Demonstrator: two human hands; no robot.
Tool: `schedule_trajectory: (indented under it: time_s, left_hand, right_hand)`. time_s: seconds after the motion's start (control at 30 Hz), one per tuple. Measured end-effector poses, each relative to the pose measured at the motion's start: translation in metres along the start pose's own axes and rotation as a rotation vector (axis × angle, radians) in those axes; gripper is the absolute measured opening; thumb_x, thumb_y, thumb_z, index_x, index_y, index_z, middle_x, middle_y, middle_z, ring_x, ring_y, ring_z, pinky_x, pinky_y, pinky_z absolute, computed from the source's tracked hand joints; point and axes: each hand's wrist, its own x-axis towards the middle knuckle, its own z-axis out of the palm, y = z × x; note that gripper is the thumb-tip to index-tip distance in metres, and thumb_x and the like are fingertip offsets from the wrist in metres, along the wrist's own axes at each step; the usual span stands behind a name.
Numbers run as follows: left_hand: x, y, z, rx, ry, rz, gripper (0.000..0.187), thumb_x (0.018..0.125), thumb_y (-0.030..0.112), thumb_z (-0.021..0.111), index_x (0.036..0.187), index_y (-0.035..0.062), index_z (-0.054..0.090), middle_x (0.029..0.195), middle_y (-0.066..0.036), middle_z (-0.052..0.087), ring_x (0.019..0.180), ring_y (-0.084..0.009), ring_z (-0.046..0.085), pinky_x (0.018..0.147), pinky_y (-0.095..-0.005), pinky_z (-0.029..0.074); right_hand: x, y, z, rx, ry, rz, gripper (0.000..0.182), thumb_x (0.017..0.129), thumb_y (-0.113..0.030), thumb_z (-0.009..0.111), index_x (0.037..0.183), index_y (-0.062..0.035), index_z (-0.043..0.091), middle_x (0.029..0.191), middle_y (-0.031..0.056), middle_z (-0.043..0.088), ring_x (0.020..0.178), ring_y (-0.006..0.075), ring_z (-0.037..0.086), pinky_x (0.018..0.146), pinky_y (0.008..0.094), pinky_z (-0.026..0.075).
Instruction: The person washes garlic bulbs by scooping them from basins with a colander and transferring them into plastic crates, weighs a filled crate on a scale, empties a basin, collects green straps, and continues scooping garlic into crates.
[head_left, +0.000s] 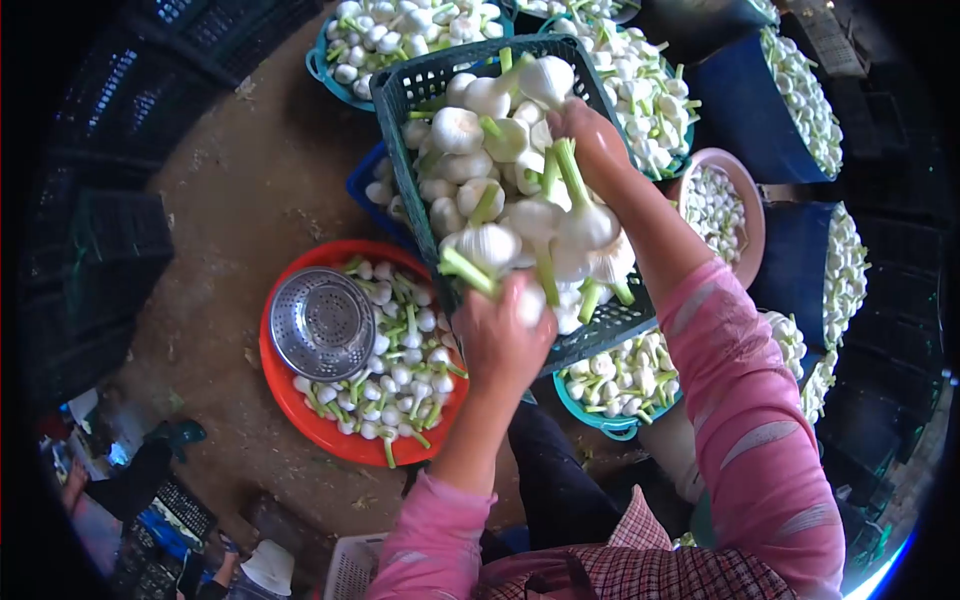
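Observation:
A dark green plastic crate (397,150) full of white garlic bulbs (462,130) with green stems fills the upper middle of the view. My left hand (505,325) is at the crate's near left part, its fingers closed round a white bulb (528,300). Farther up, at the crate's right side, my right hand (590,140) reaches in among the bulbs beside a large one (547,80). Its fingertips are partly hidden, and whether it grips a bulb is unclear.
Left of the crate, a red basin (290,400) holds garlic and a metal colander (322,322). Teal tubs (318,62), a pink basin (752,215) and blue containers (745,100) of garlic stand around. Another person's arm (228,568) shows at lower left.

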Motion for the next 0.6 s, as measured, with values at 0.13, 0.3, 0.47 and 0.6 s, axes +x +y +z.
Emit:
schedule_trajectory:
  time_s: [0.13,0.3,0.47,0.6]
  left_hand:
    - [-0.004,0.003,-0.010,0.066,-0.213,0.039,0.038,0.057,0.017,0.064,0.094,0.0171,0.056,0.092,-0.015,0.045,0.087,-0.0309,0.045,0.075,-0.0451,0.034]
    - [0.009,-0.001,-0.029,0.066,-0.073,0.113,0.041,0.054,0.009,0.064,0.094,0.0135,0.055,0.110,-0.022,0.041,0.110,-0.0394,0.033,0.086,-0.0481,0.031]
    - [0.069,-0.010,-0.036,-0.125,0.064,0.195,0.048,0.052,0.010,0.065,0.099,0.0104,0.051,0.107,-0.019,0.045,0.096,-0.0353,0.045,0.083,-0.0405,0.037]
    - [0.152,-0.021,-0.036,-0.050,0.233,0.217,0.051,0.059,0.015,0.066,0.103,0.0053,0.043,0.099,-0.017,0.048,0.090,-0.0334,0.047,0.081,-0.0388,0.038]
  right_hand:
    - [0.066,0.023,0.025,-0.105,-0.126,-0.044,0.030,0.081,-0.030,0.042,0.093,-0.0029,0.050,0.083,0.0201,0.057,0.081,0.0345,0.054,0.071,0.0424,0.042]
    - [-0.001,0.042,-0.004,0.149,-0.038,-0.116,0.046,0.077,-0.036,0.050,0.111,-0.0055,0.045,0.101,0.0194,0.051,0.095,0.0327,0.048,0.083,0.0391,0.038]
    - [-0.063,0.030,-0.016,0.018,-0.081,-0.292,0.044,0.068,-0.025,0.062,0.107,-0.0060,0.050,0.098,0.0165,0.053,0.096,0.0313,0.047,0.082,0.0373,0.037]
    - [-0.076,0.041,-0.041,0.298,0.002,0.104,0.019,0.072,-0.016,0.055,0.084,-0.0011,0.053,0.071,0.0155,0.052,0.075,0.0314,0.049,0.067,0.0379,0.039]
